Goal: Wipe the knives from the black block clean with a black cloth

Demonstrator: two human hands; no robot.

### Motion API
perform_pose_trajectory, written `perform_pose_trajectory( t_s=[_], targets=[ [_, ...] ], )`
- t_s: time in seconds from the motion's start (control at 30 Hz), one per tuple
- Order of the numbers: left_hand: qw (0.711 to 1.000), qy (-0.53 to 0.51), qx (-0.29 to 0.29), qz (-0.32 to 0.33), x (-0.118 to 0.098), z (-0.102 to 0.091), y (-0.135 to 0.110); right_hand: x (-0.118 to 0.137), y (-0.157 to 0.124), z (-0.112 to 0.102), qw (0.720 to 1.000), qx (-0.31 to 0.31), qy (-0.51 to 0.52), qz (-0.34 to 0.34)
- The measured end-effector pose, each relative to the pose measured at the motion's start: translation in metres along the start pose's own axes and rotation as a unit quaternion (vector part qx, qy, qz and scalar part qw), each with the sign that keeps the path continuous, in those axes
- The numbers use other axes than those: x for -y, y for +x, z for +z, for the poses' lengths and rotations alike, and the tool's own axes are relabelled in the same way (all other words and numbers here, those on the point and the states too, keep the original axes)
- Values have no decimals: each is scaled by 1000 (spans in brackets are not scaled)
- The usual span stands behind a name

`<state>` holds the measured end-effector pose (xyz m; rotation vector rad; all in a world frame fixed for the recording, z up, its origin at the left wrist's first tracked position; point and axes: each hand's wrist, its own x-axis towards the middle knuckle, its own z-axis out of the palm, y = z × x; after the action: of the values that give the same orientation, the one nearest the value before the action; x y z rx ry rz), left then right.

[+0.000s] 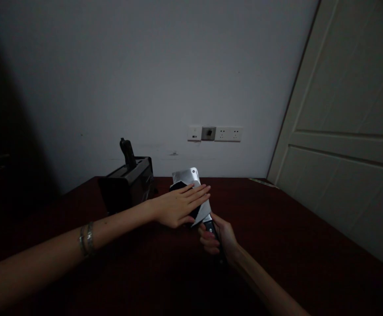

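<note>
A cleaver with a broad shiny blade and a black handle lies over the dark red table. My right hand is wrapped round its handle. Across the blade rests my left hand, fingers stretched out flat and together, pressing on the steel. A dark object shows under the blade, partly hidden by the hand; I cannot make out what it is. Bracelets sit on my left wrist.
A black knife block with one black handle sticking up stands at the back left of the table. Wall sockets sit on the white wall behind. A pale door closes off the right side.
</note>
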<state>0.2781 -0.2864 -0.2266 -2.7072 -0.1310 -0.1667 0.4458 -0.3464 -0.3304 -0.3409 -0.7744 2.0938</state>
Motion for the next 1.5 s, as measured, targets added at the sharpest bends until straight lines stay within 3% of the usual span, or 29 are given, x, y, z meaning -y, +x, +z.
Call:
perform_pose_trajectory(
  t_s=[0.17, 0.47, 0.77, 0.97, 1.37, 1.5],
  targets=[
    [1000, 2, 3, 21, 1, 1, -6, 5, -1, 2, 1000, 2, -3, -15],
    [999, 20, 18, -40, -6, 11, 6, 2, -1, -1, 998, -47, -14, -46],
    [996, 35, -7, -87, 11, 12, 28, -1, 1, 2, 999, -22, -6, -24],
    [991, 1, -27, -134, 21, 30, 30, 2, 2, -5, 998, -39, 19, -37],
    [947, -67, -130, -286, 5, 55, 22, -6, 8, -14, 998, -57, 6, -35],
    [915, -65, -211, -338, 15, 56, 16, -7, 6, -9, 998, -53, -5, -34]
  ],
)
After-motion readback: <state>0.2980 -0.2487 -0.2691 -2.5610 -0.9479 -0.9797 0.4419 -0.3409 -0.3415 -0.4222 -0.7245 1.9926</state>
